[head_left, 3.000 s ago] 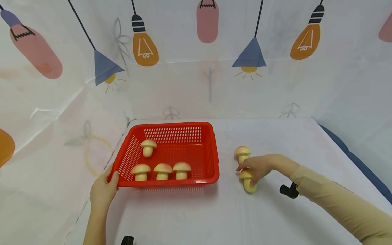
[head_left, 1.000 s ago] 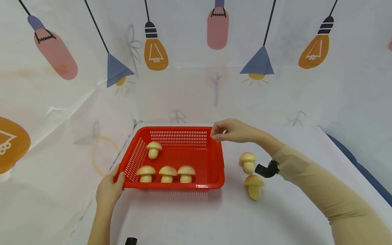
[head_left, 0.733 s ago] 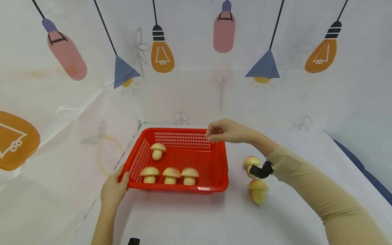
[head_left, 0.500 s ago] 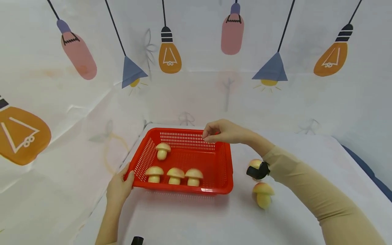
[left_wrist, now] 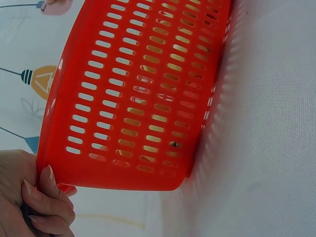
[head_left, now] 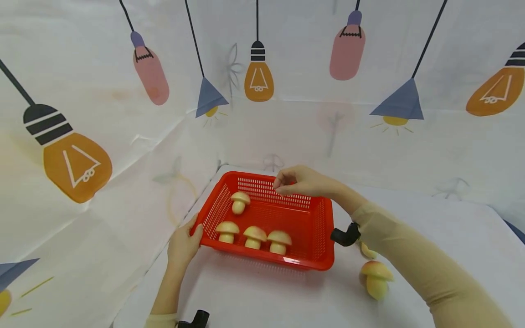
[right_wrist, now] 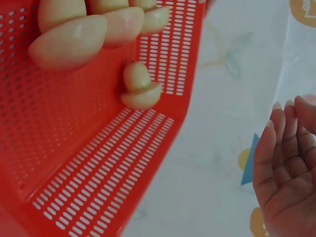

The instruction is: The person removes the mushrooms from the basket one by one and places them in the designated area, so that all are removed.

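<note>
A red plastic basket [head_left: 262, 256] with slotted walls holds several pale yellow toy mushrooms. One mushroom [head_left: 239, 202] stands toward the back left; the others, such as this mushroom [head_left: 254, 237], line the front wall. My left hand [head_left: 183, 246] grips the basket's left rim, thumb and fingers around it in the left wrist view. Over the basket's back right part hovers my right hand [head_left: 303, 181], fingers loosely bent and holding nothing; its bare palm [right_wrist: 289, 187] shows in the right wrist view. To the right, a mushroom [head_left: 376, 279] lies on the table, and another mushroom [head_left: 368, 251] is mostly hidden by my forearm.
A white cloth covers the table [head_left: 254, 300]. Behind and to the left hangs a pale sheet [head_left: 287, 132] printed with lamps and bulbs. Black wrist devices, such as the right wrist device [head_left: 346, 234], stick out from both sleeves.
My right hand has left the mushrooms on the table and moved left over the basket, carrying nothing. The head view has turned left. My left hand keeps its grip on the rim.
</note>
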Demonstrator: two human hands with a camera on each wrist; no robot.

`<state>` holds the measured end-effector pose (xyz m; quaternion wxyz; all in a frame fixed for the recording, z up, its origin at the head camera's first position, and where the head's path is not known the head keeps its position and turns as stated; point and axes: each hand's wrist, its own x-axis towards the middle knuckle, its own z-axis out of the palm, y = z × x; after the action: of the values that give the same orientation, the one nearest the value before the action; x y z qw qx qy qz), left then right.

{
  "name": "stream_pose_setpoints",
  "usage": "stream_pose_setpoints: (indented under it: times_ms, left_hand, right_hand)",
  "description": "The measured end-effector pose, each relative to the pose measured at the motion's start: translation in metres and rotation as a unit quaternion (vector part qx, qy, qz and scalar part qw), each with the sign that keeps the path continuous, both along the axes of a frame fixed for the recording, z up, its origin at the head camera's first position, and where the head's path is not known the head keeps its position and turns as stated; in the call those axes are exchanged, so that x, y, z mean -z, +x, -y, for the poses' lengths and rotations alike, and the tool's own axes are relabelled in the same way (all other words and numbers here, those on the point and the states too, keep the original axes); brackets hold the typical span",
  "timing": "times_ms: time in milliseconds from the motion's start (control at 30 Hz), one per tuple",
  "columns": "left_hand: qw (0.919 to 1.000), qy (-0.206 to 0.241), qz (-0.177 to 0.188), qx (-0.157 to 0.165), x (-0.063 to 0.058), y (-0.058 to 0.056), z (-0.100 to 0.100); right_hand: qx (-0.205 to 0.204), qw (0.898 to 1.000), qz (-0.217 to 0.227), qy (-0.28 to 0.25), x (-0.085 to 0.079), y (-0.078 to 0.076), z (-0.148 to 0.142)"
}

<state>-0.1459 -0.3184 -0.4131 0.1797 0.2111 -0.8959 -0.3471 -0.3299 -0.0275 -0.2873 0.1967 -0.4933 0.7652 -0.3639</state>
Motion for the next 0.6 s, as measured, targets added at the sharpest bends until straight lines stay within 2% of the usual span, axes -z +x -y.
stream_pose_setpoints:
  times_ms: [300,467,600]
  left_hand:
    - [0.9999,0.009,0.006,-0.003,-0.001,0.001,0.0]
    - [1.0,0.005,0.002,-0.001,-0.001,0.0,-0.001]
    - [0.9999,0.006,0.007,-0.004,-0.002,0.0,-0.003]
  right_hand:
    - [0.0,1.0,0.02,0.006,0.009,-0.013,0.032]
    - [-0.009,0.999,0.046,0.011,0.019,-0.022,0.046]
    - [-0.019,0.998,0.05,0.023,0.029,-0.027,0.057]
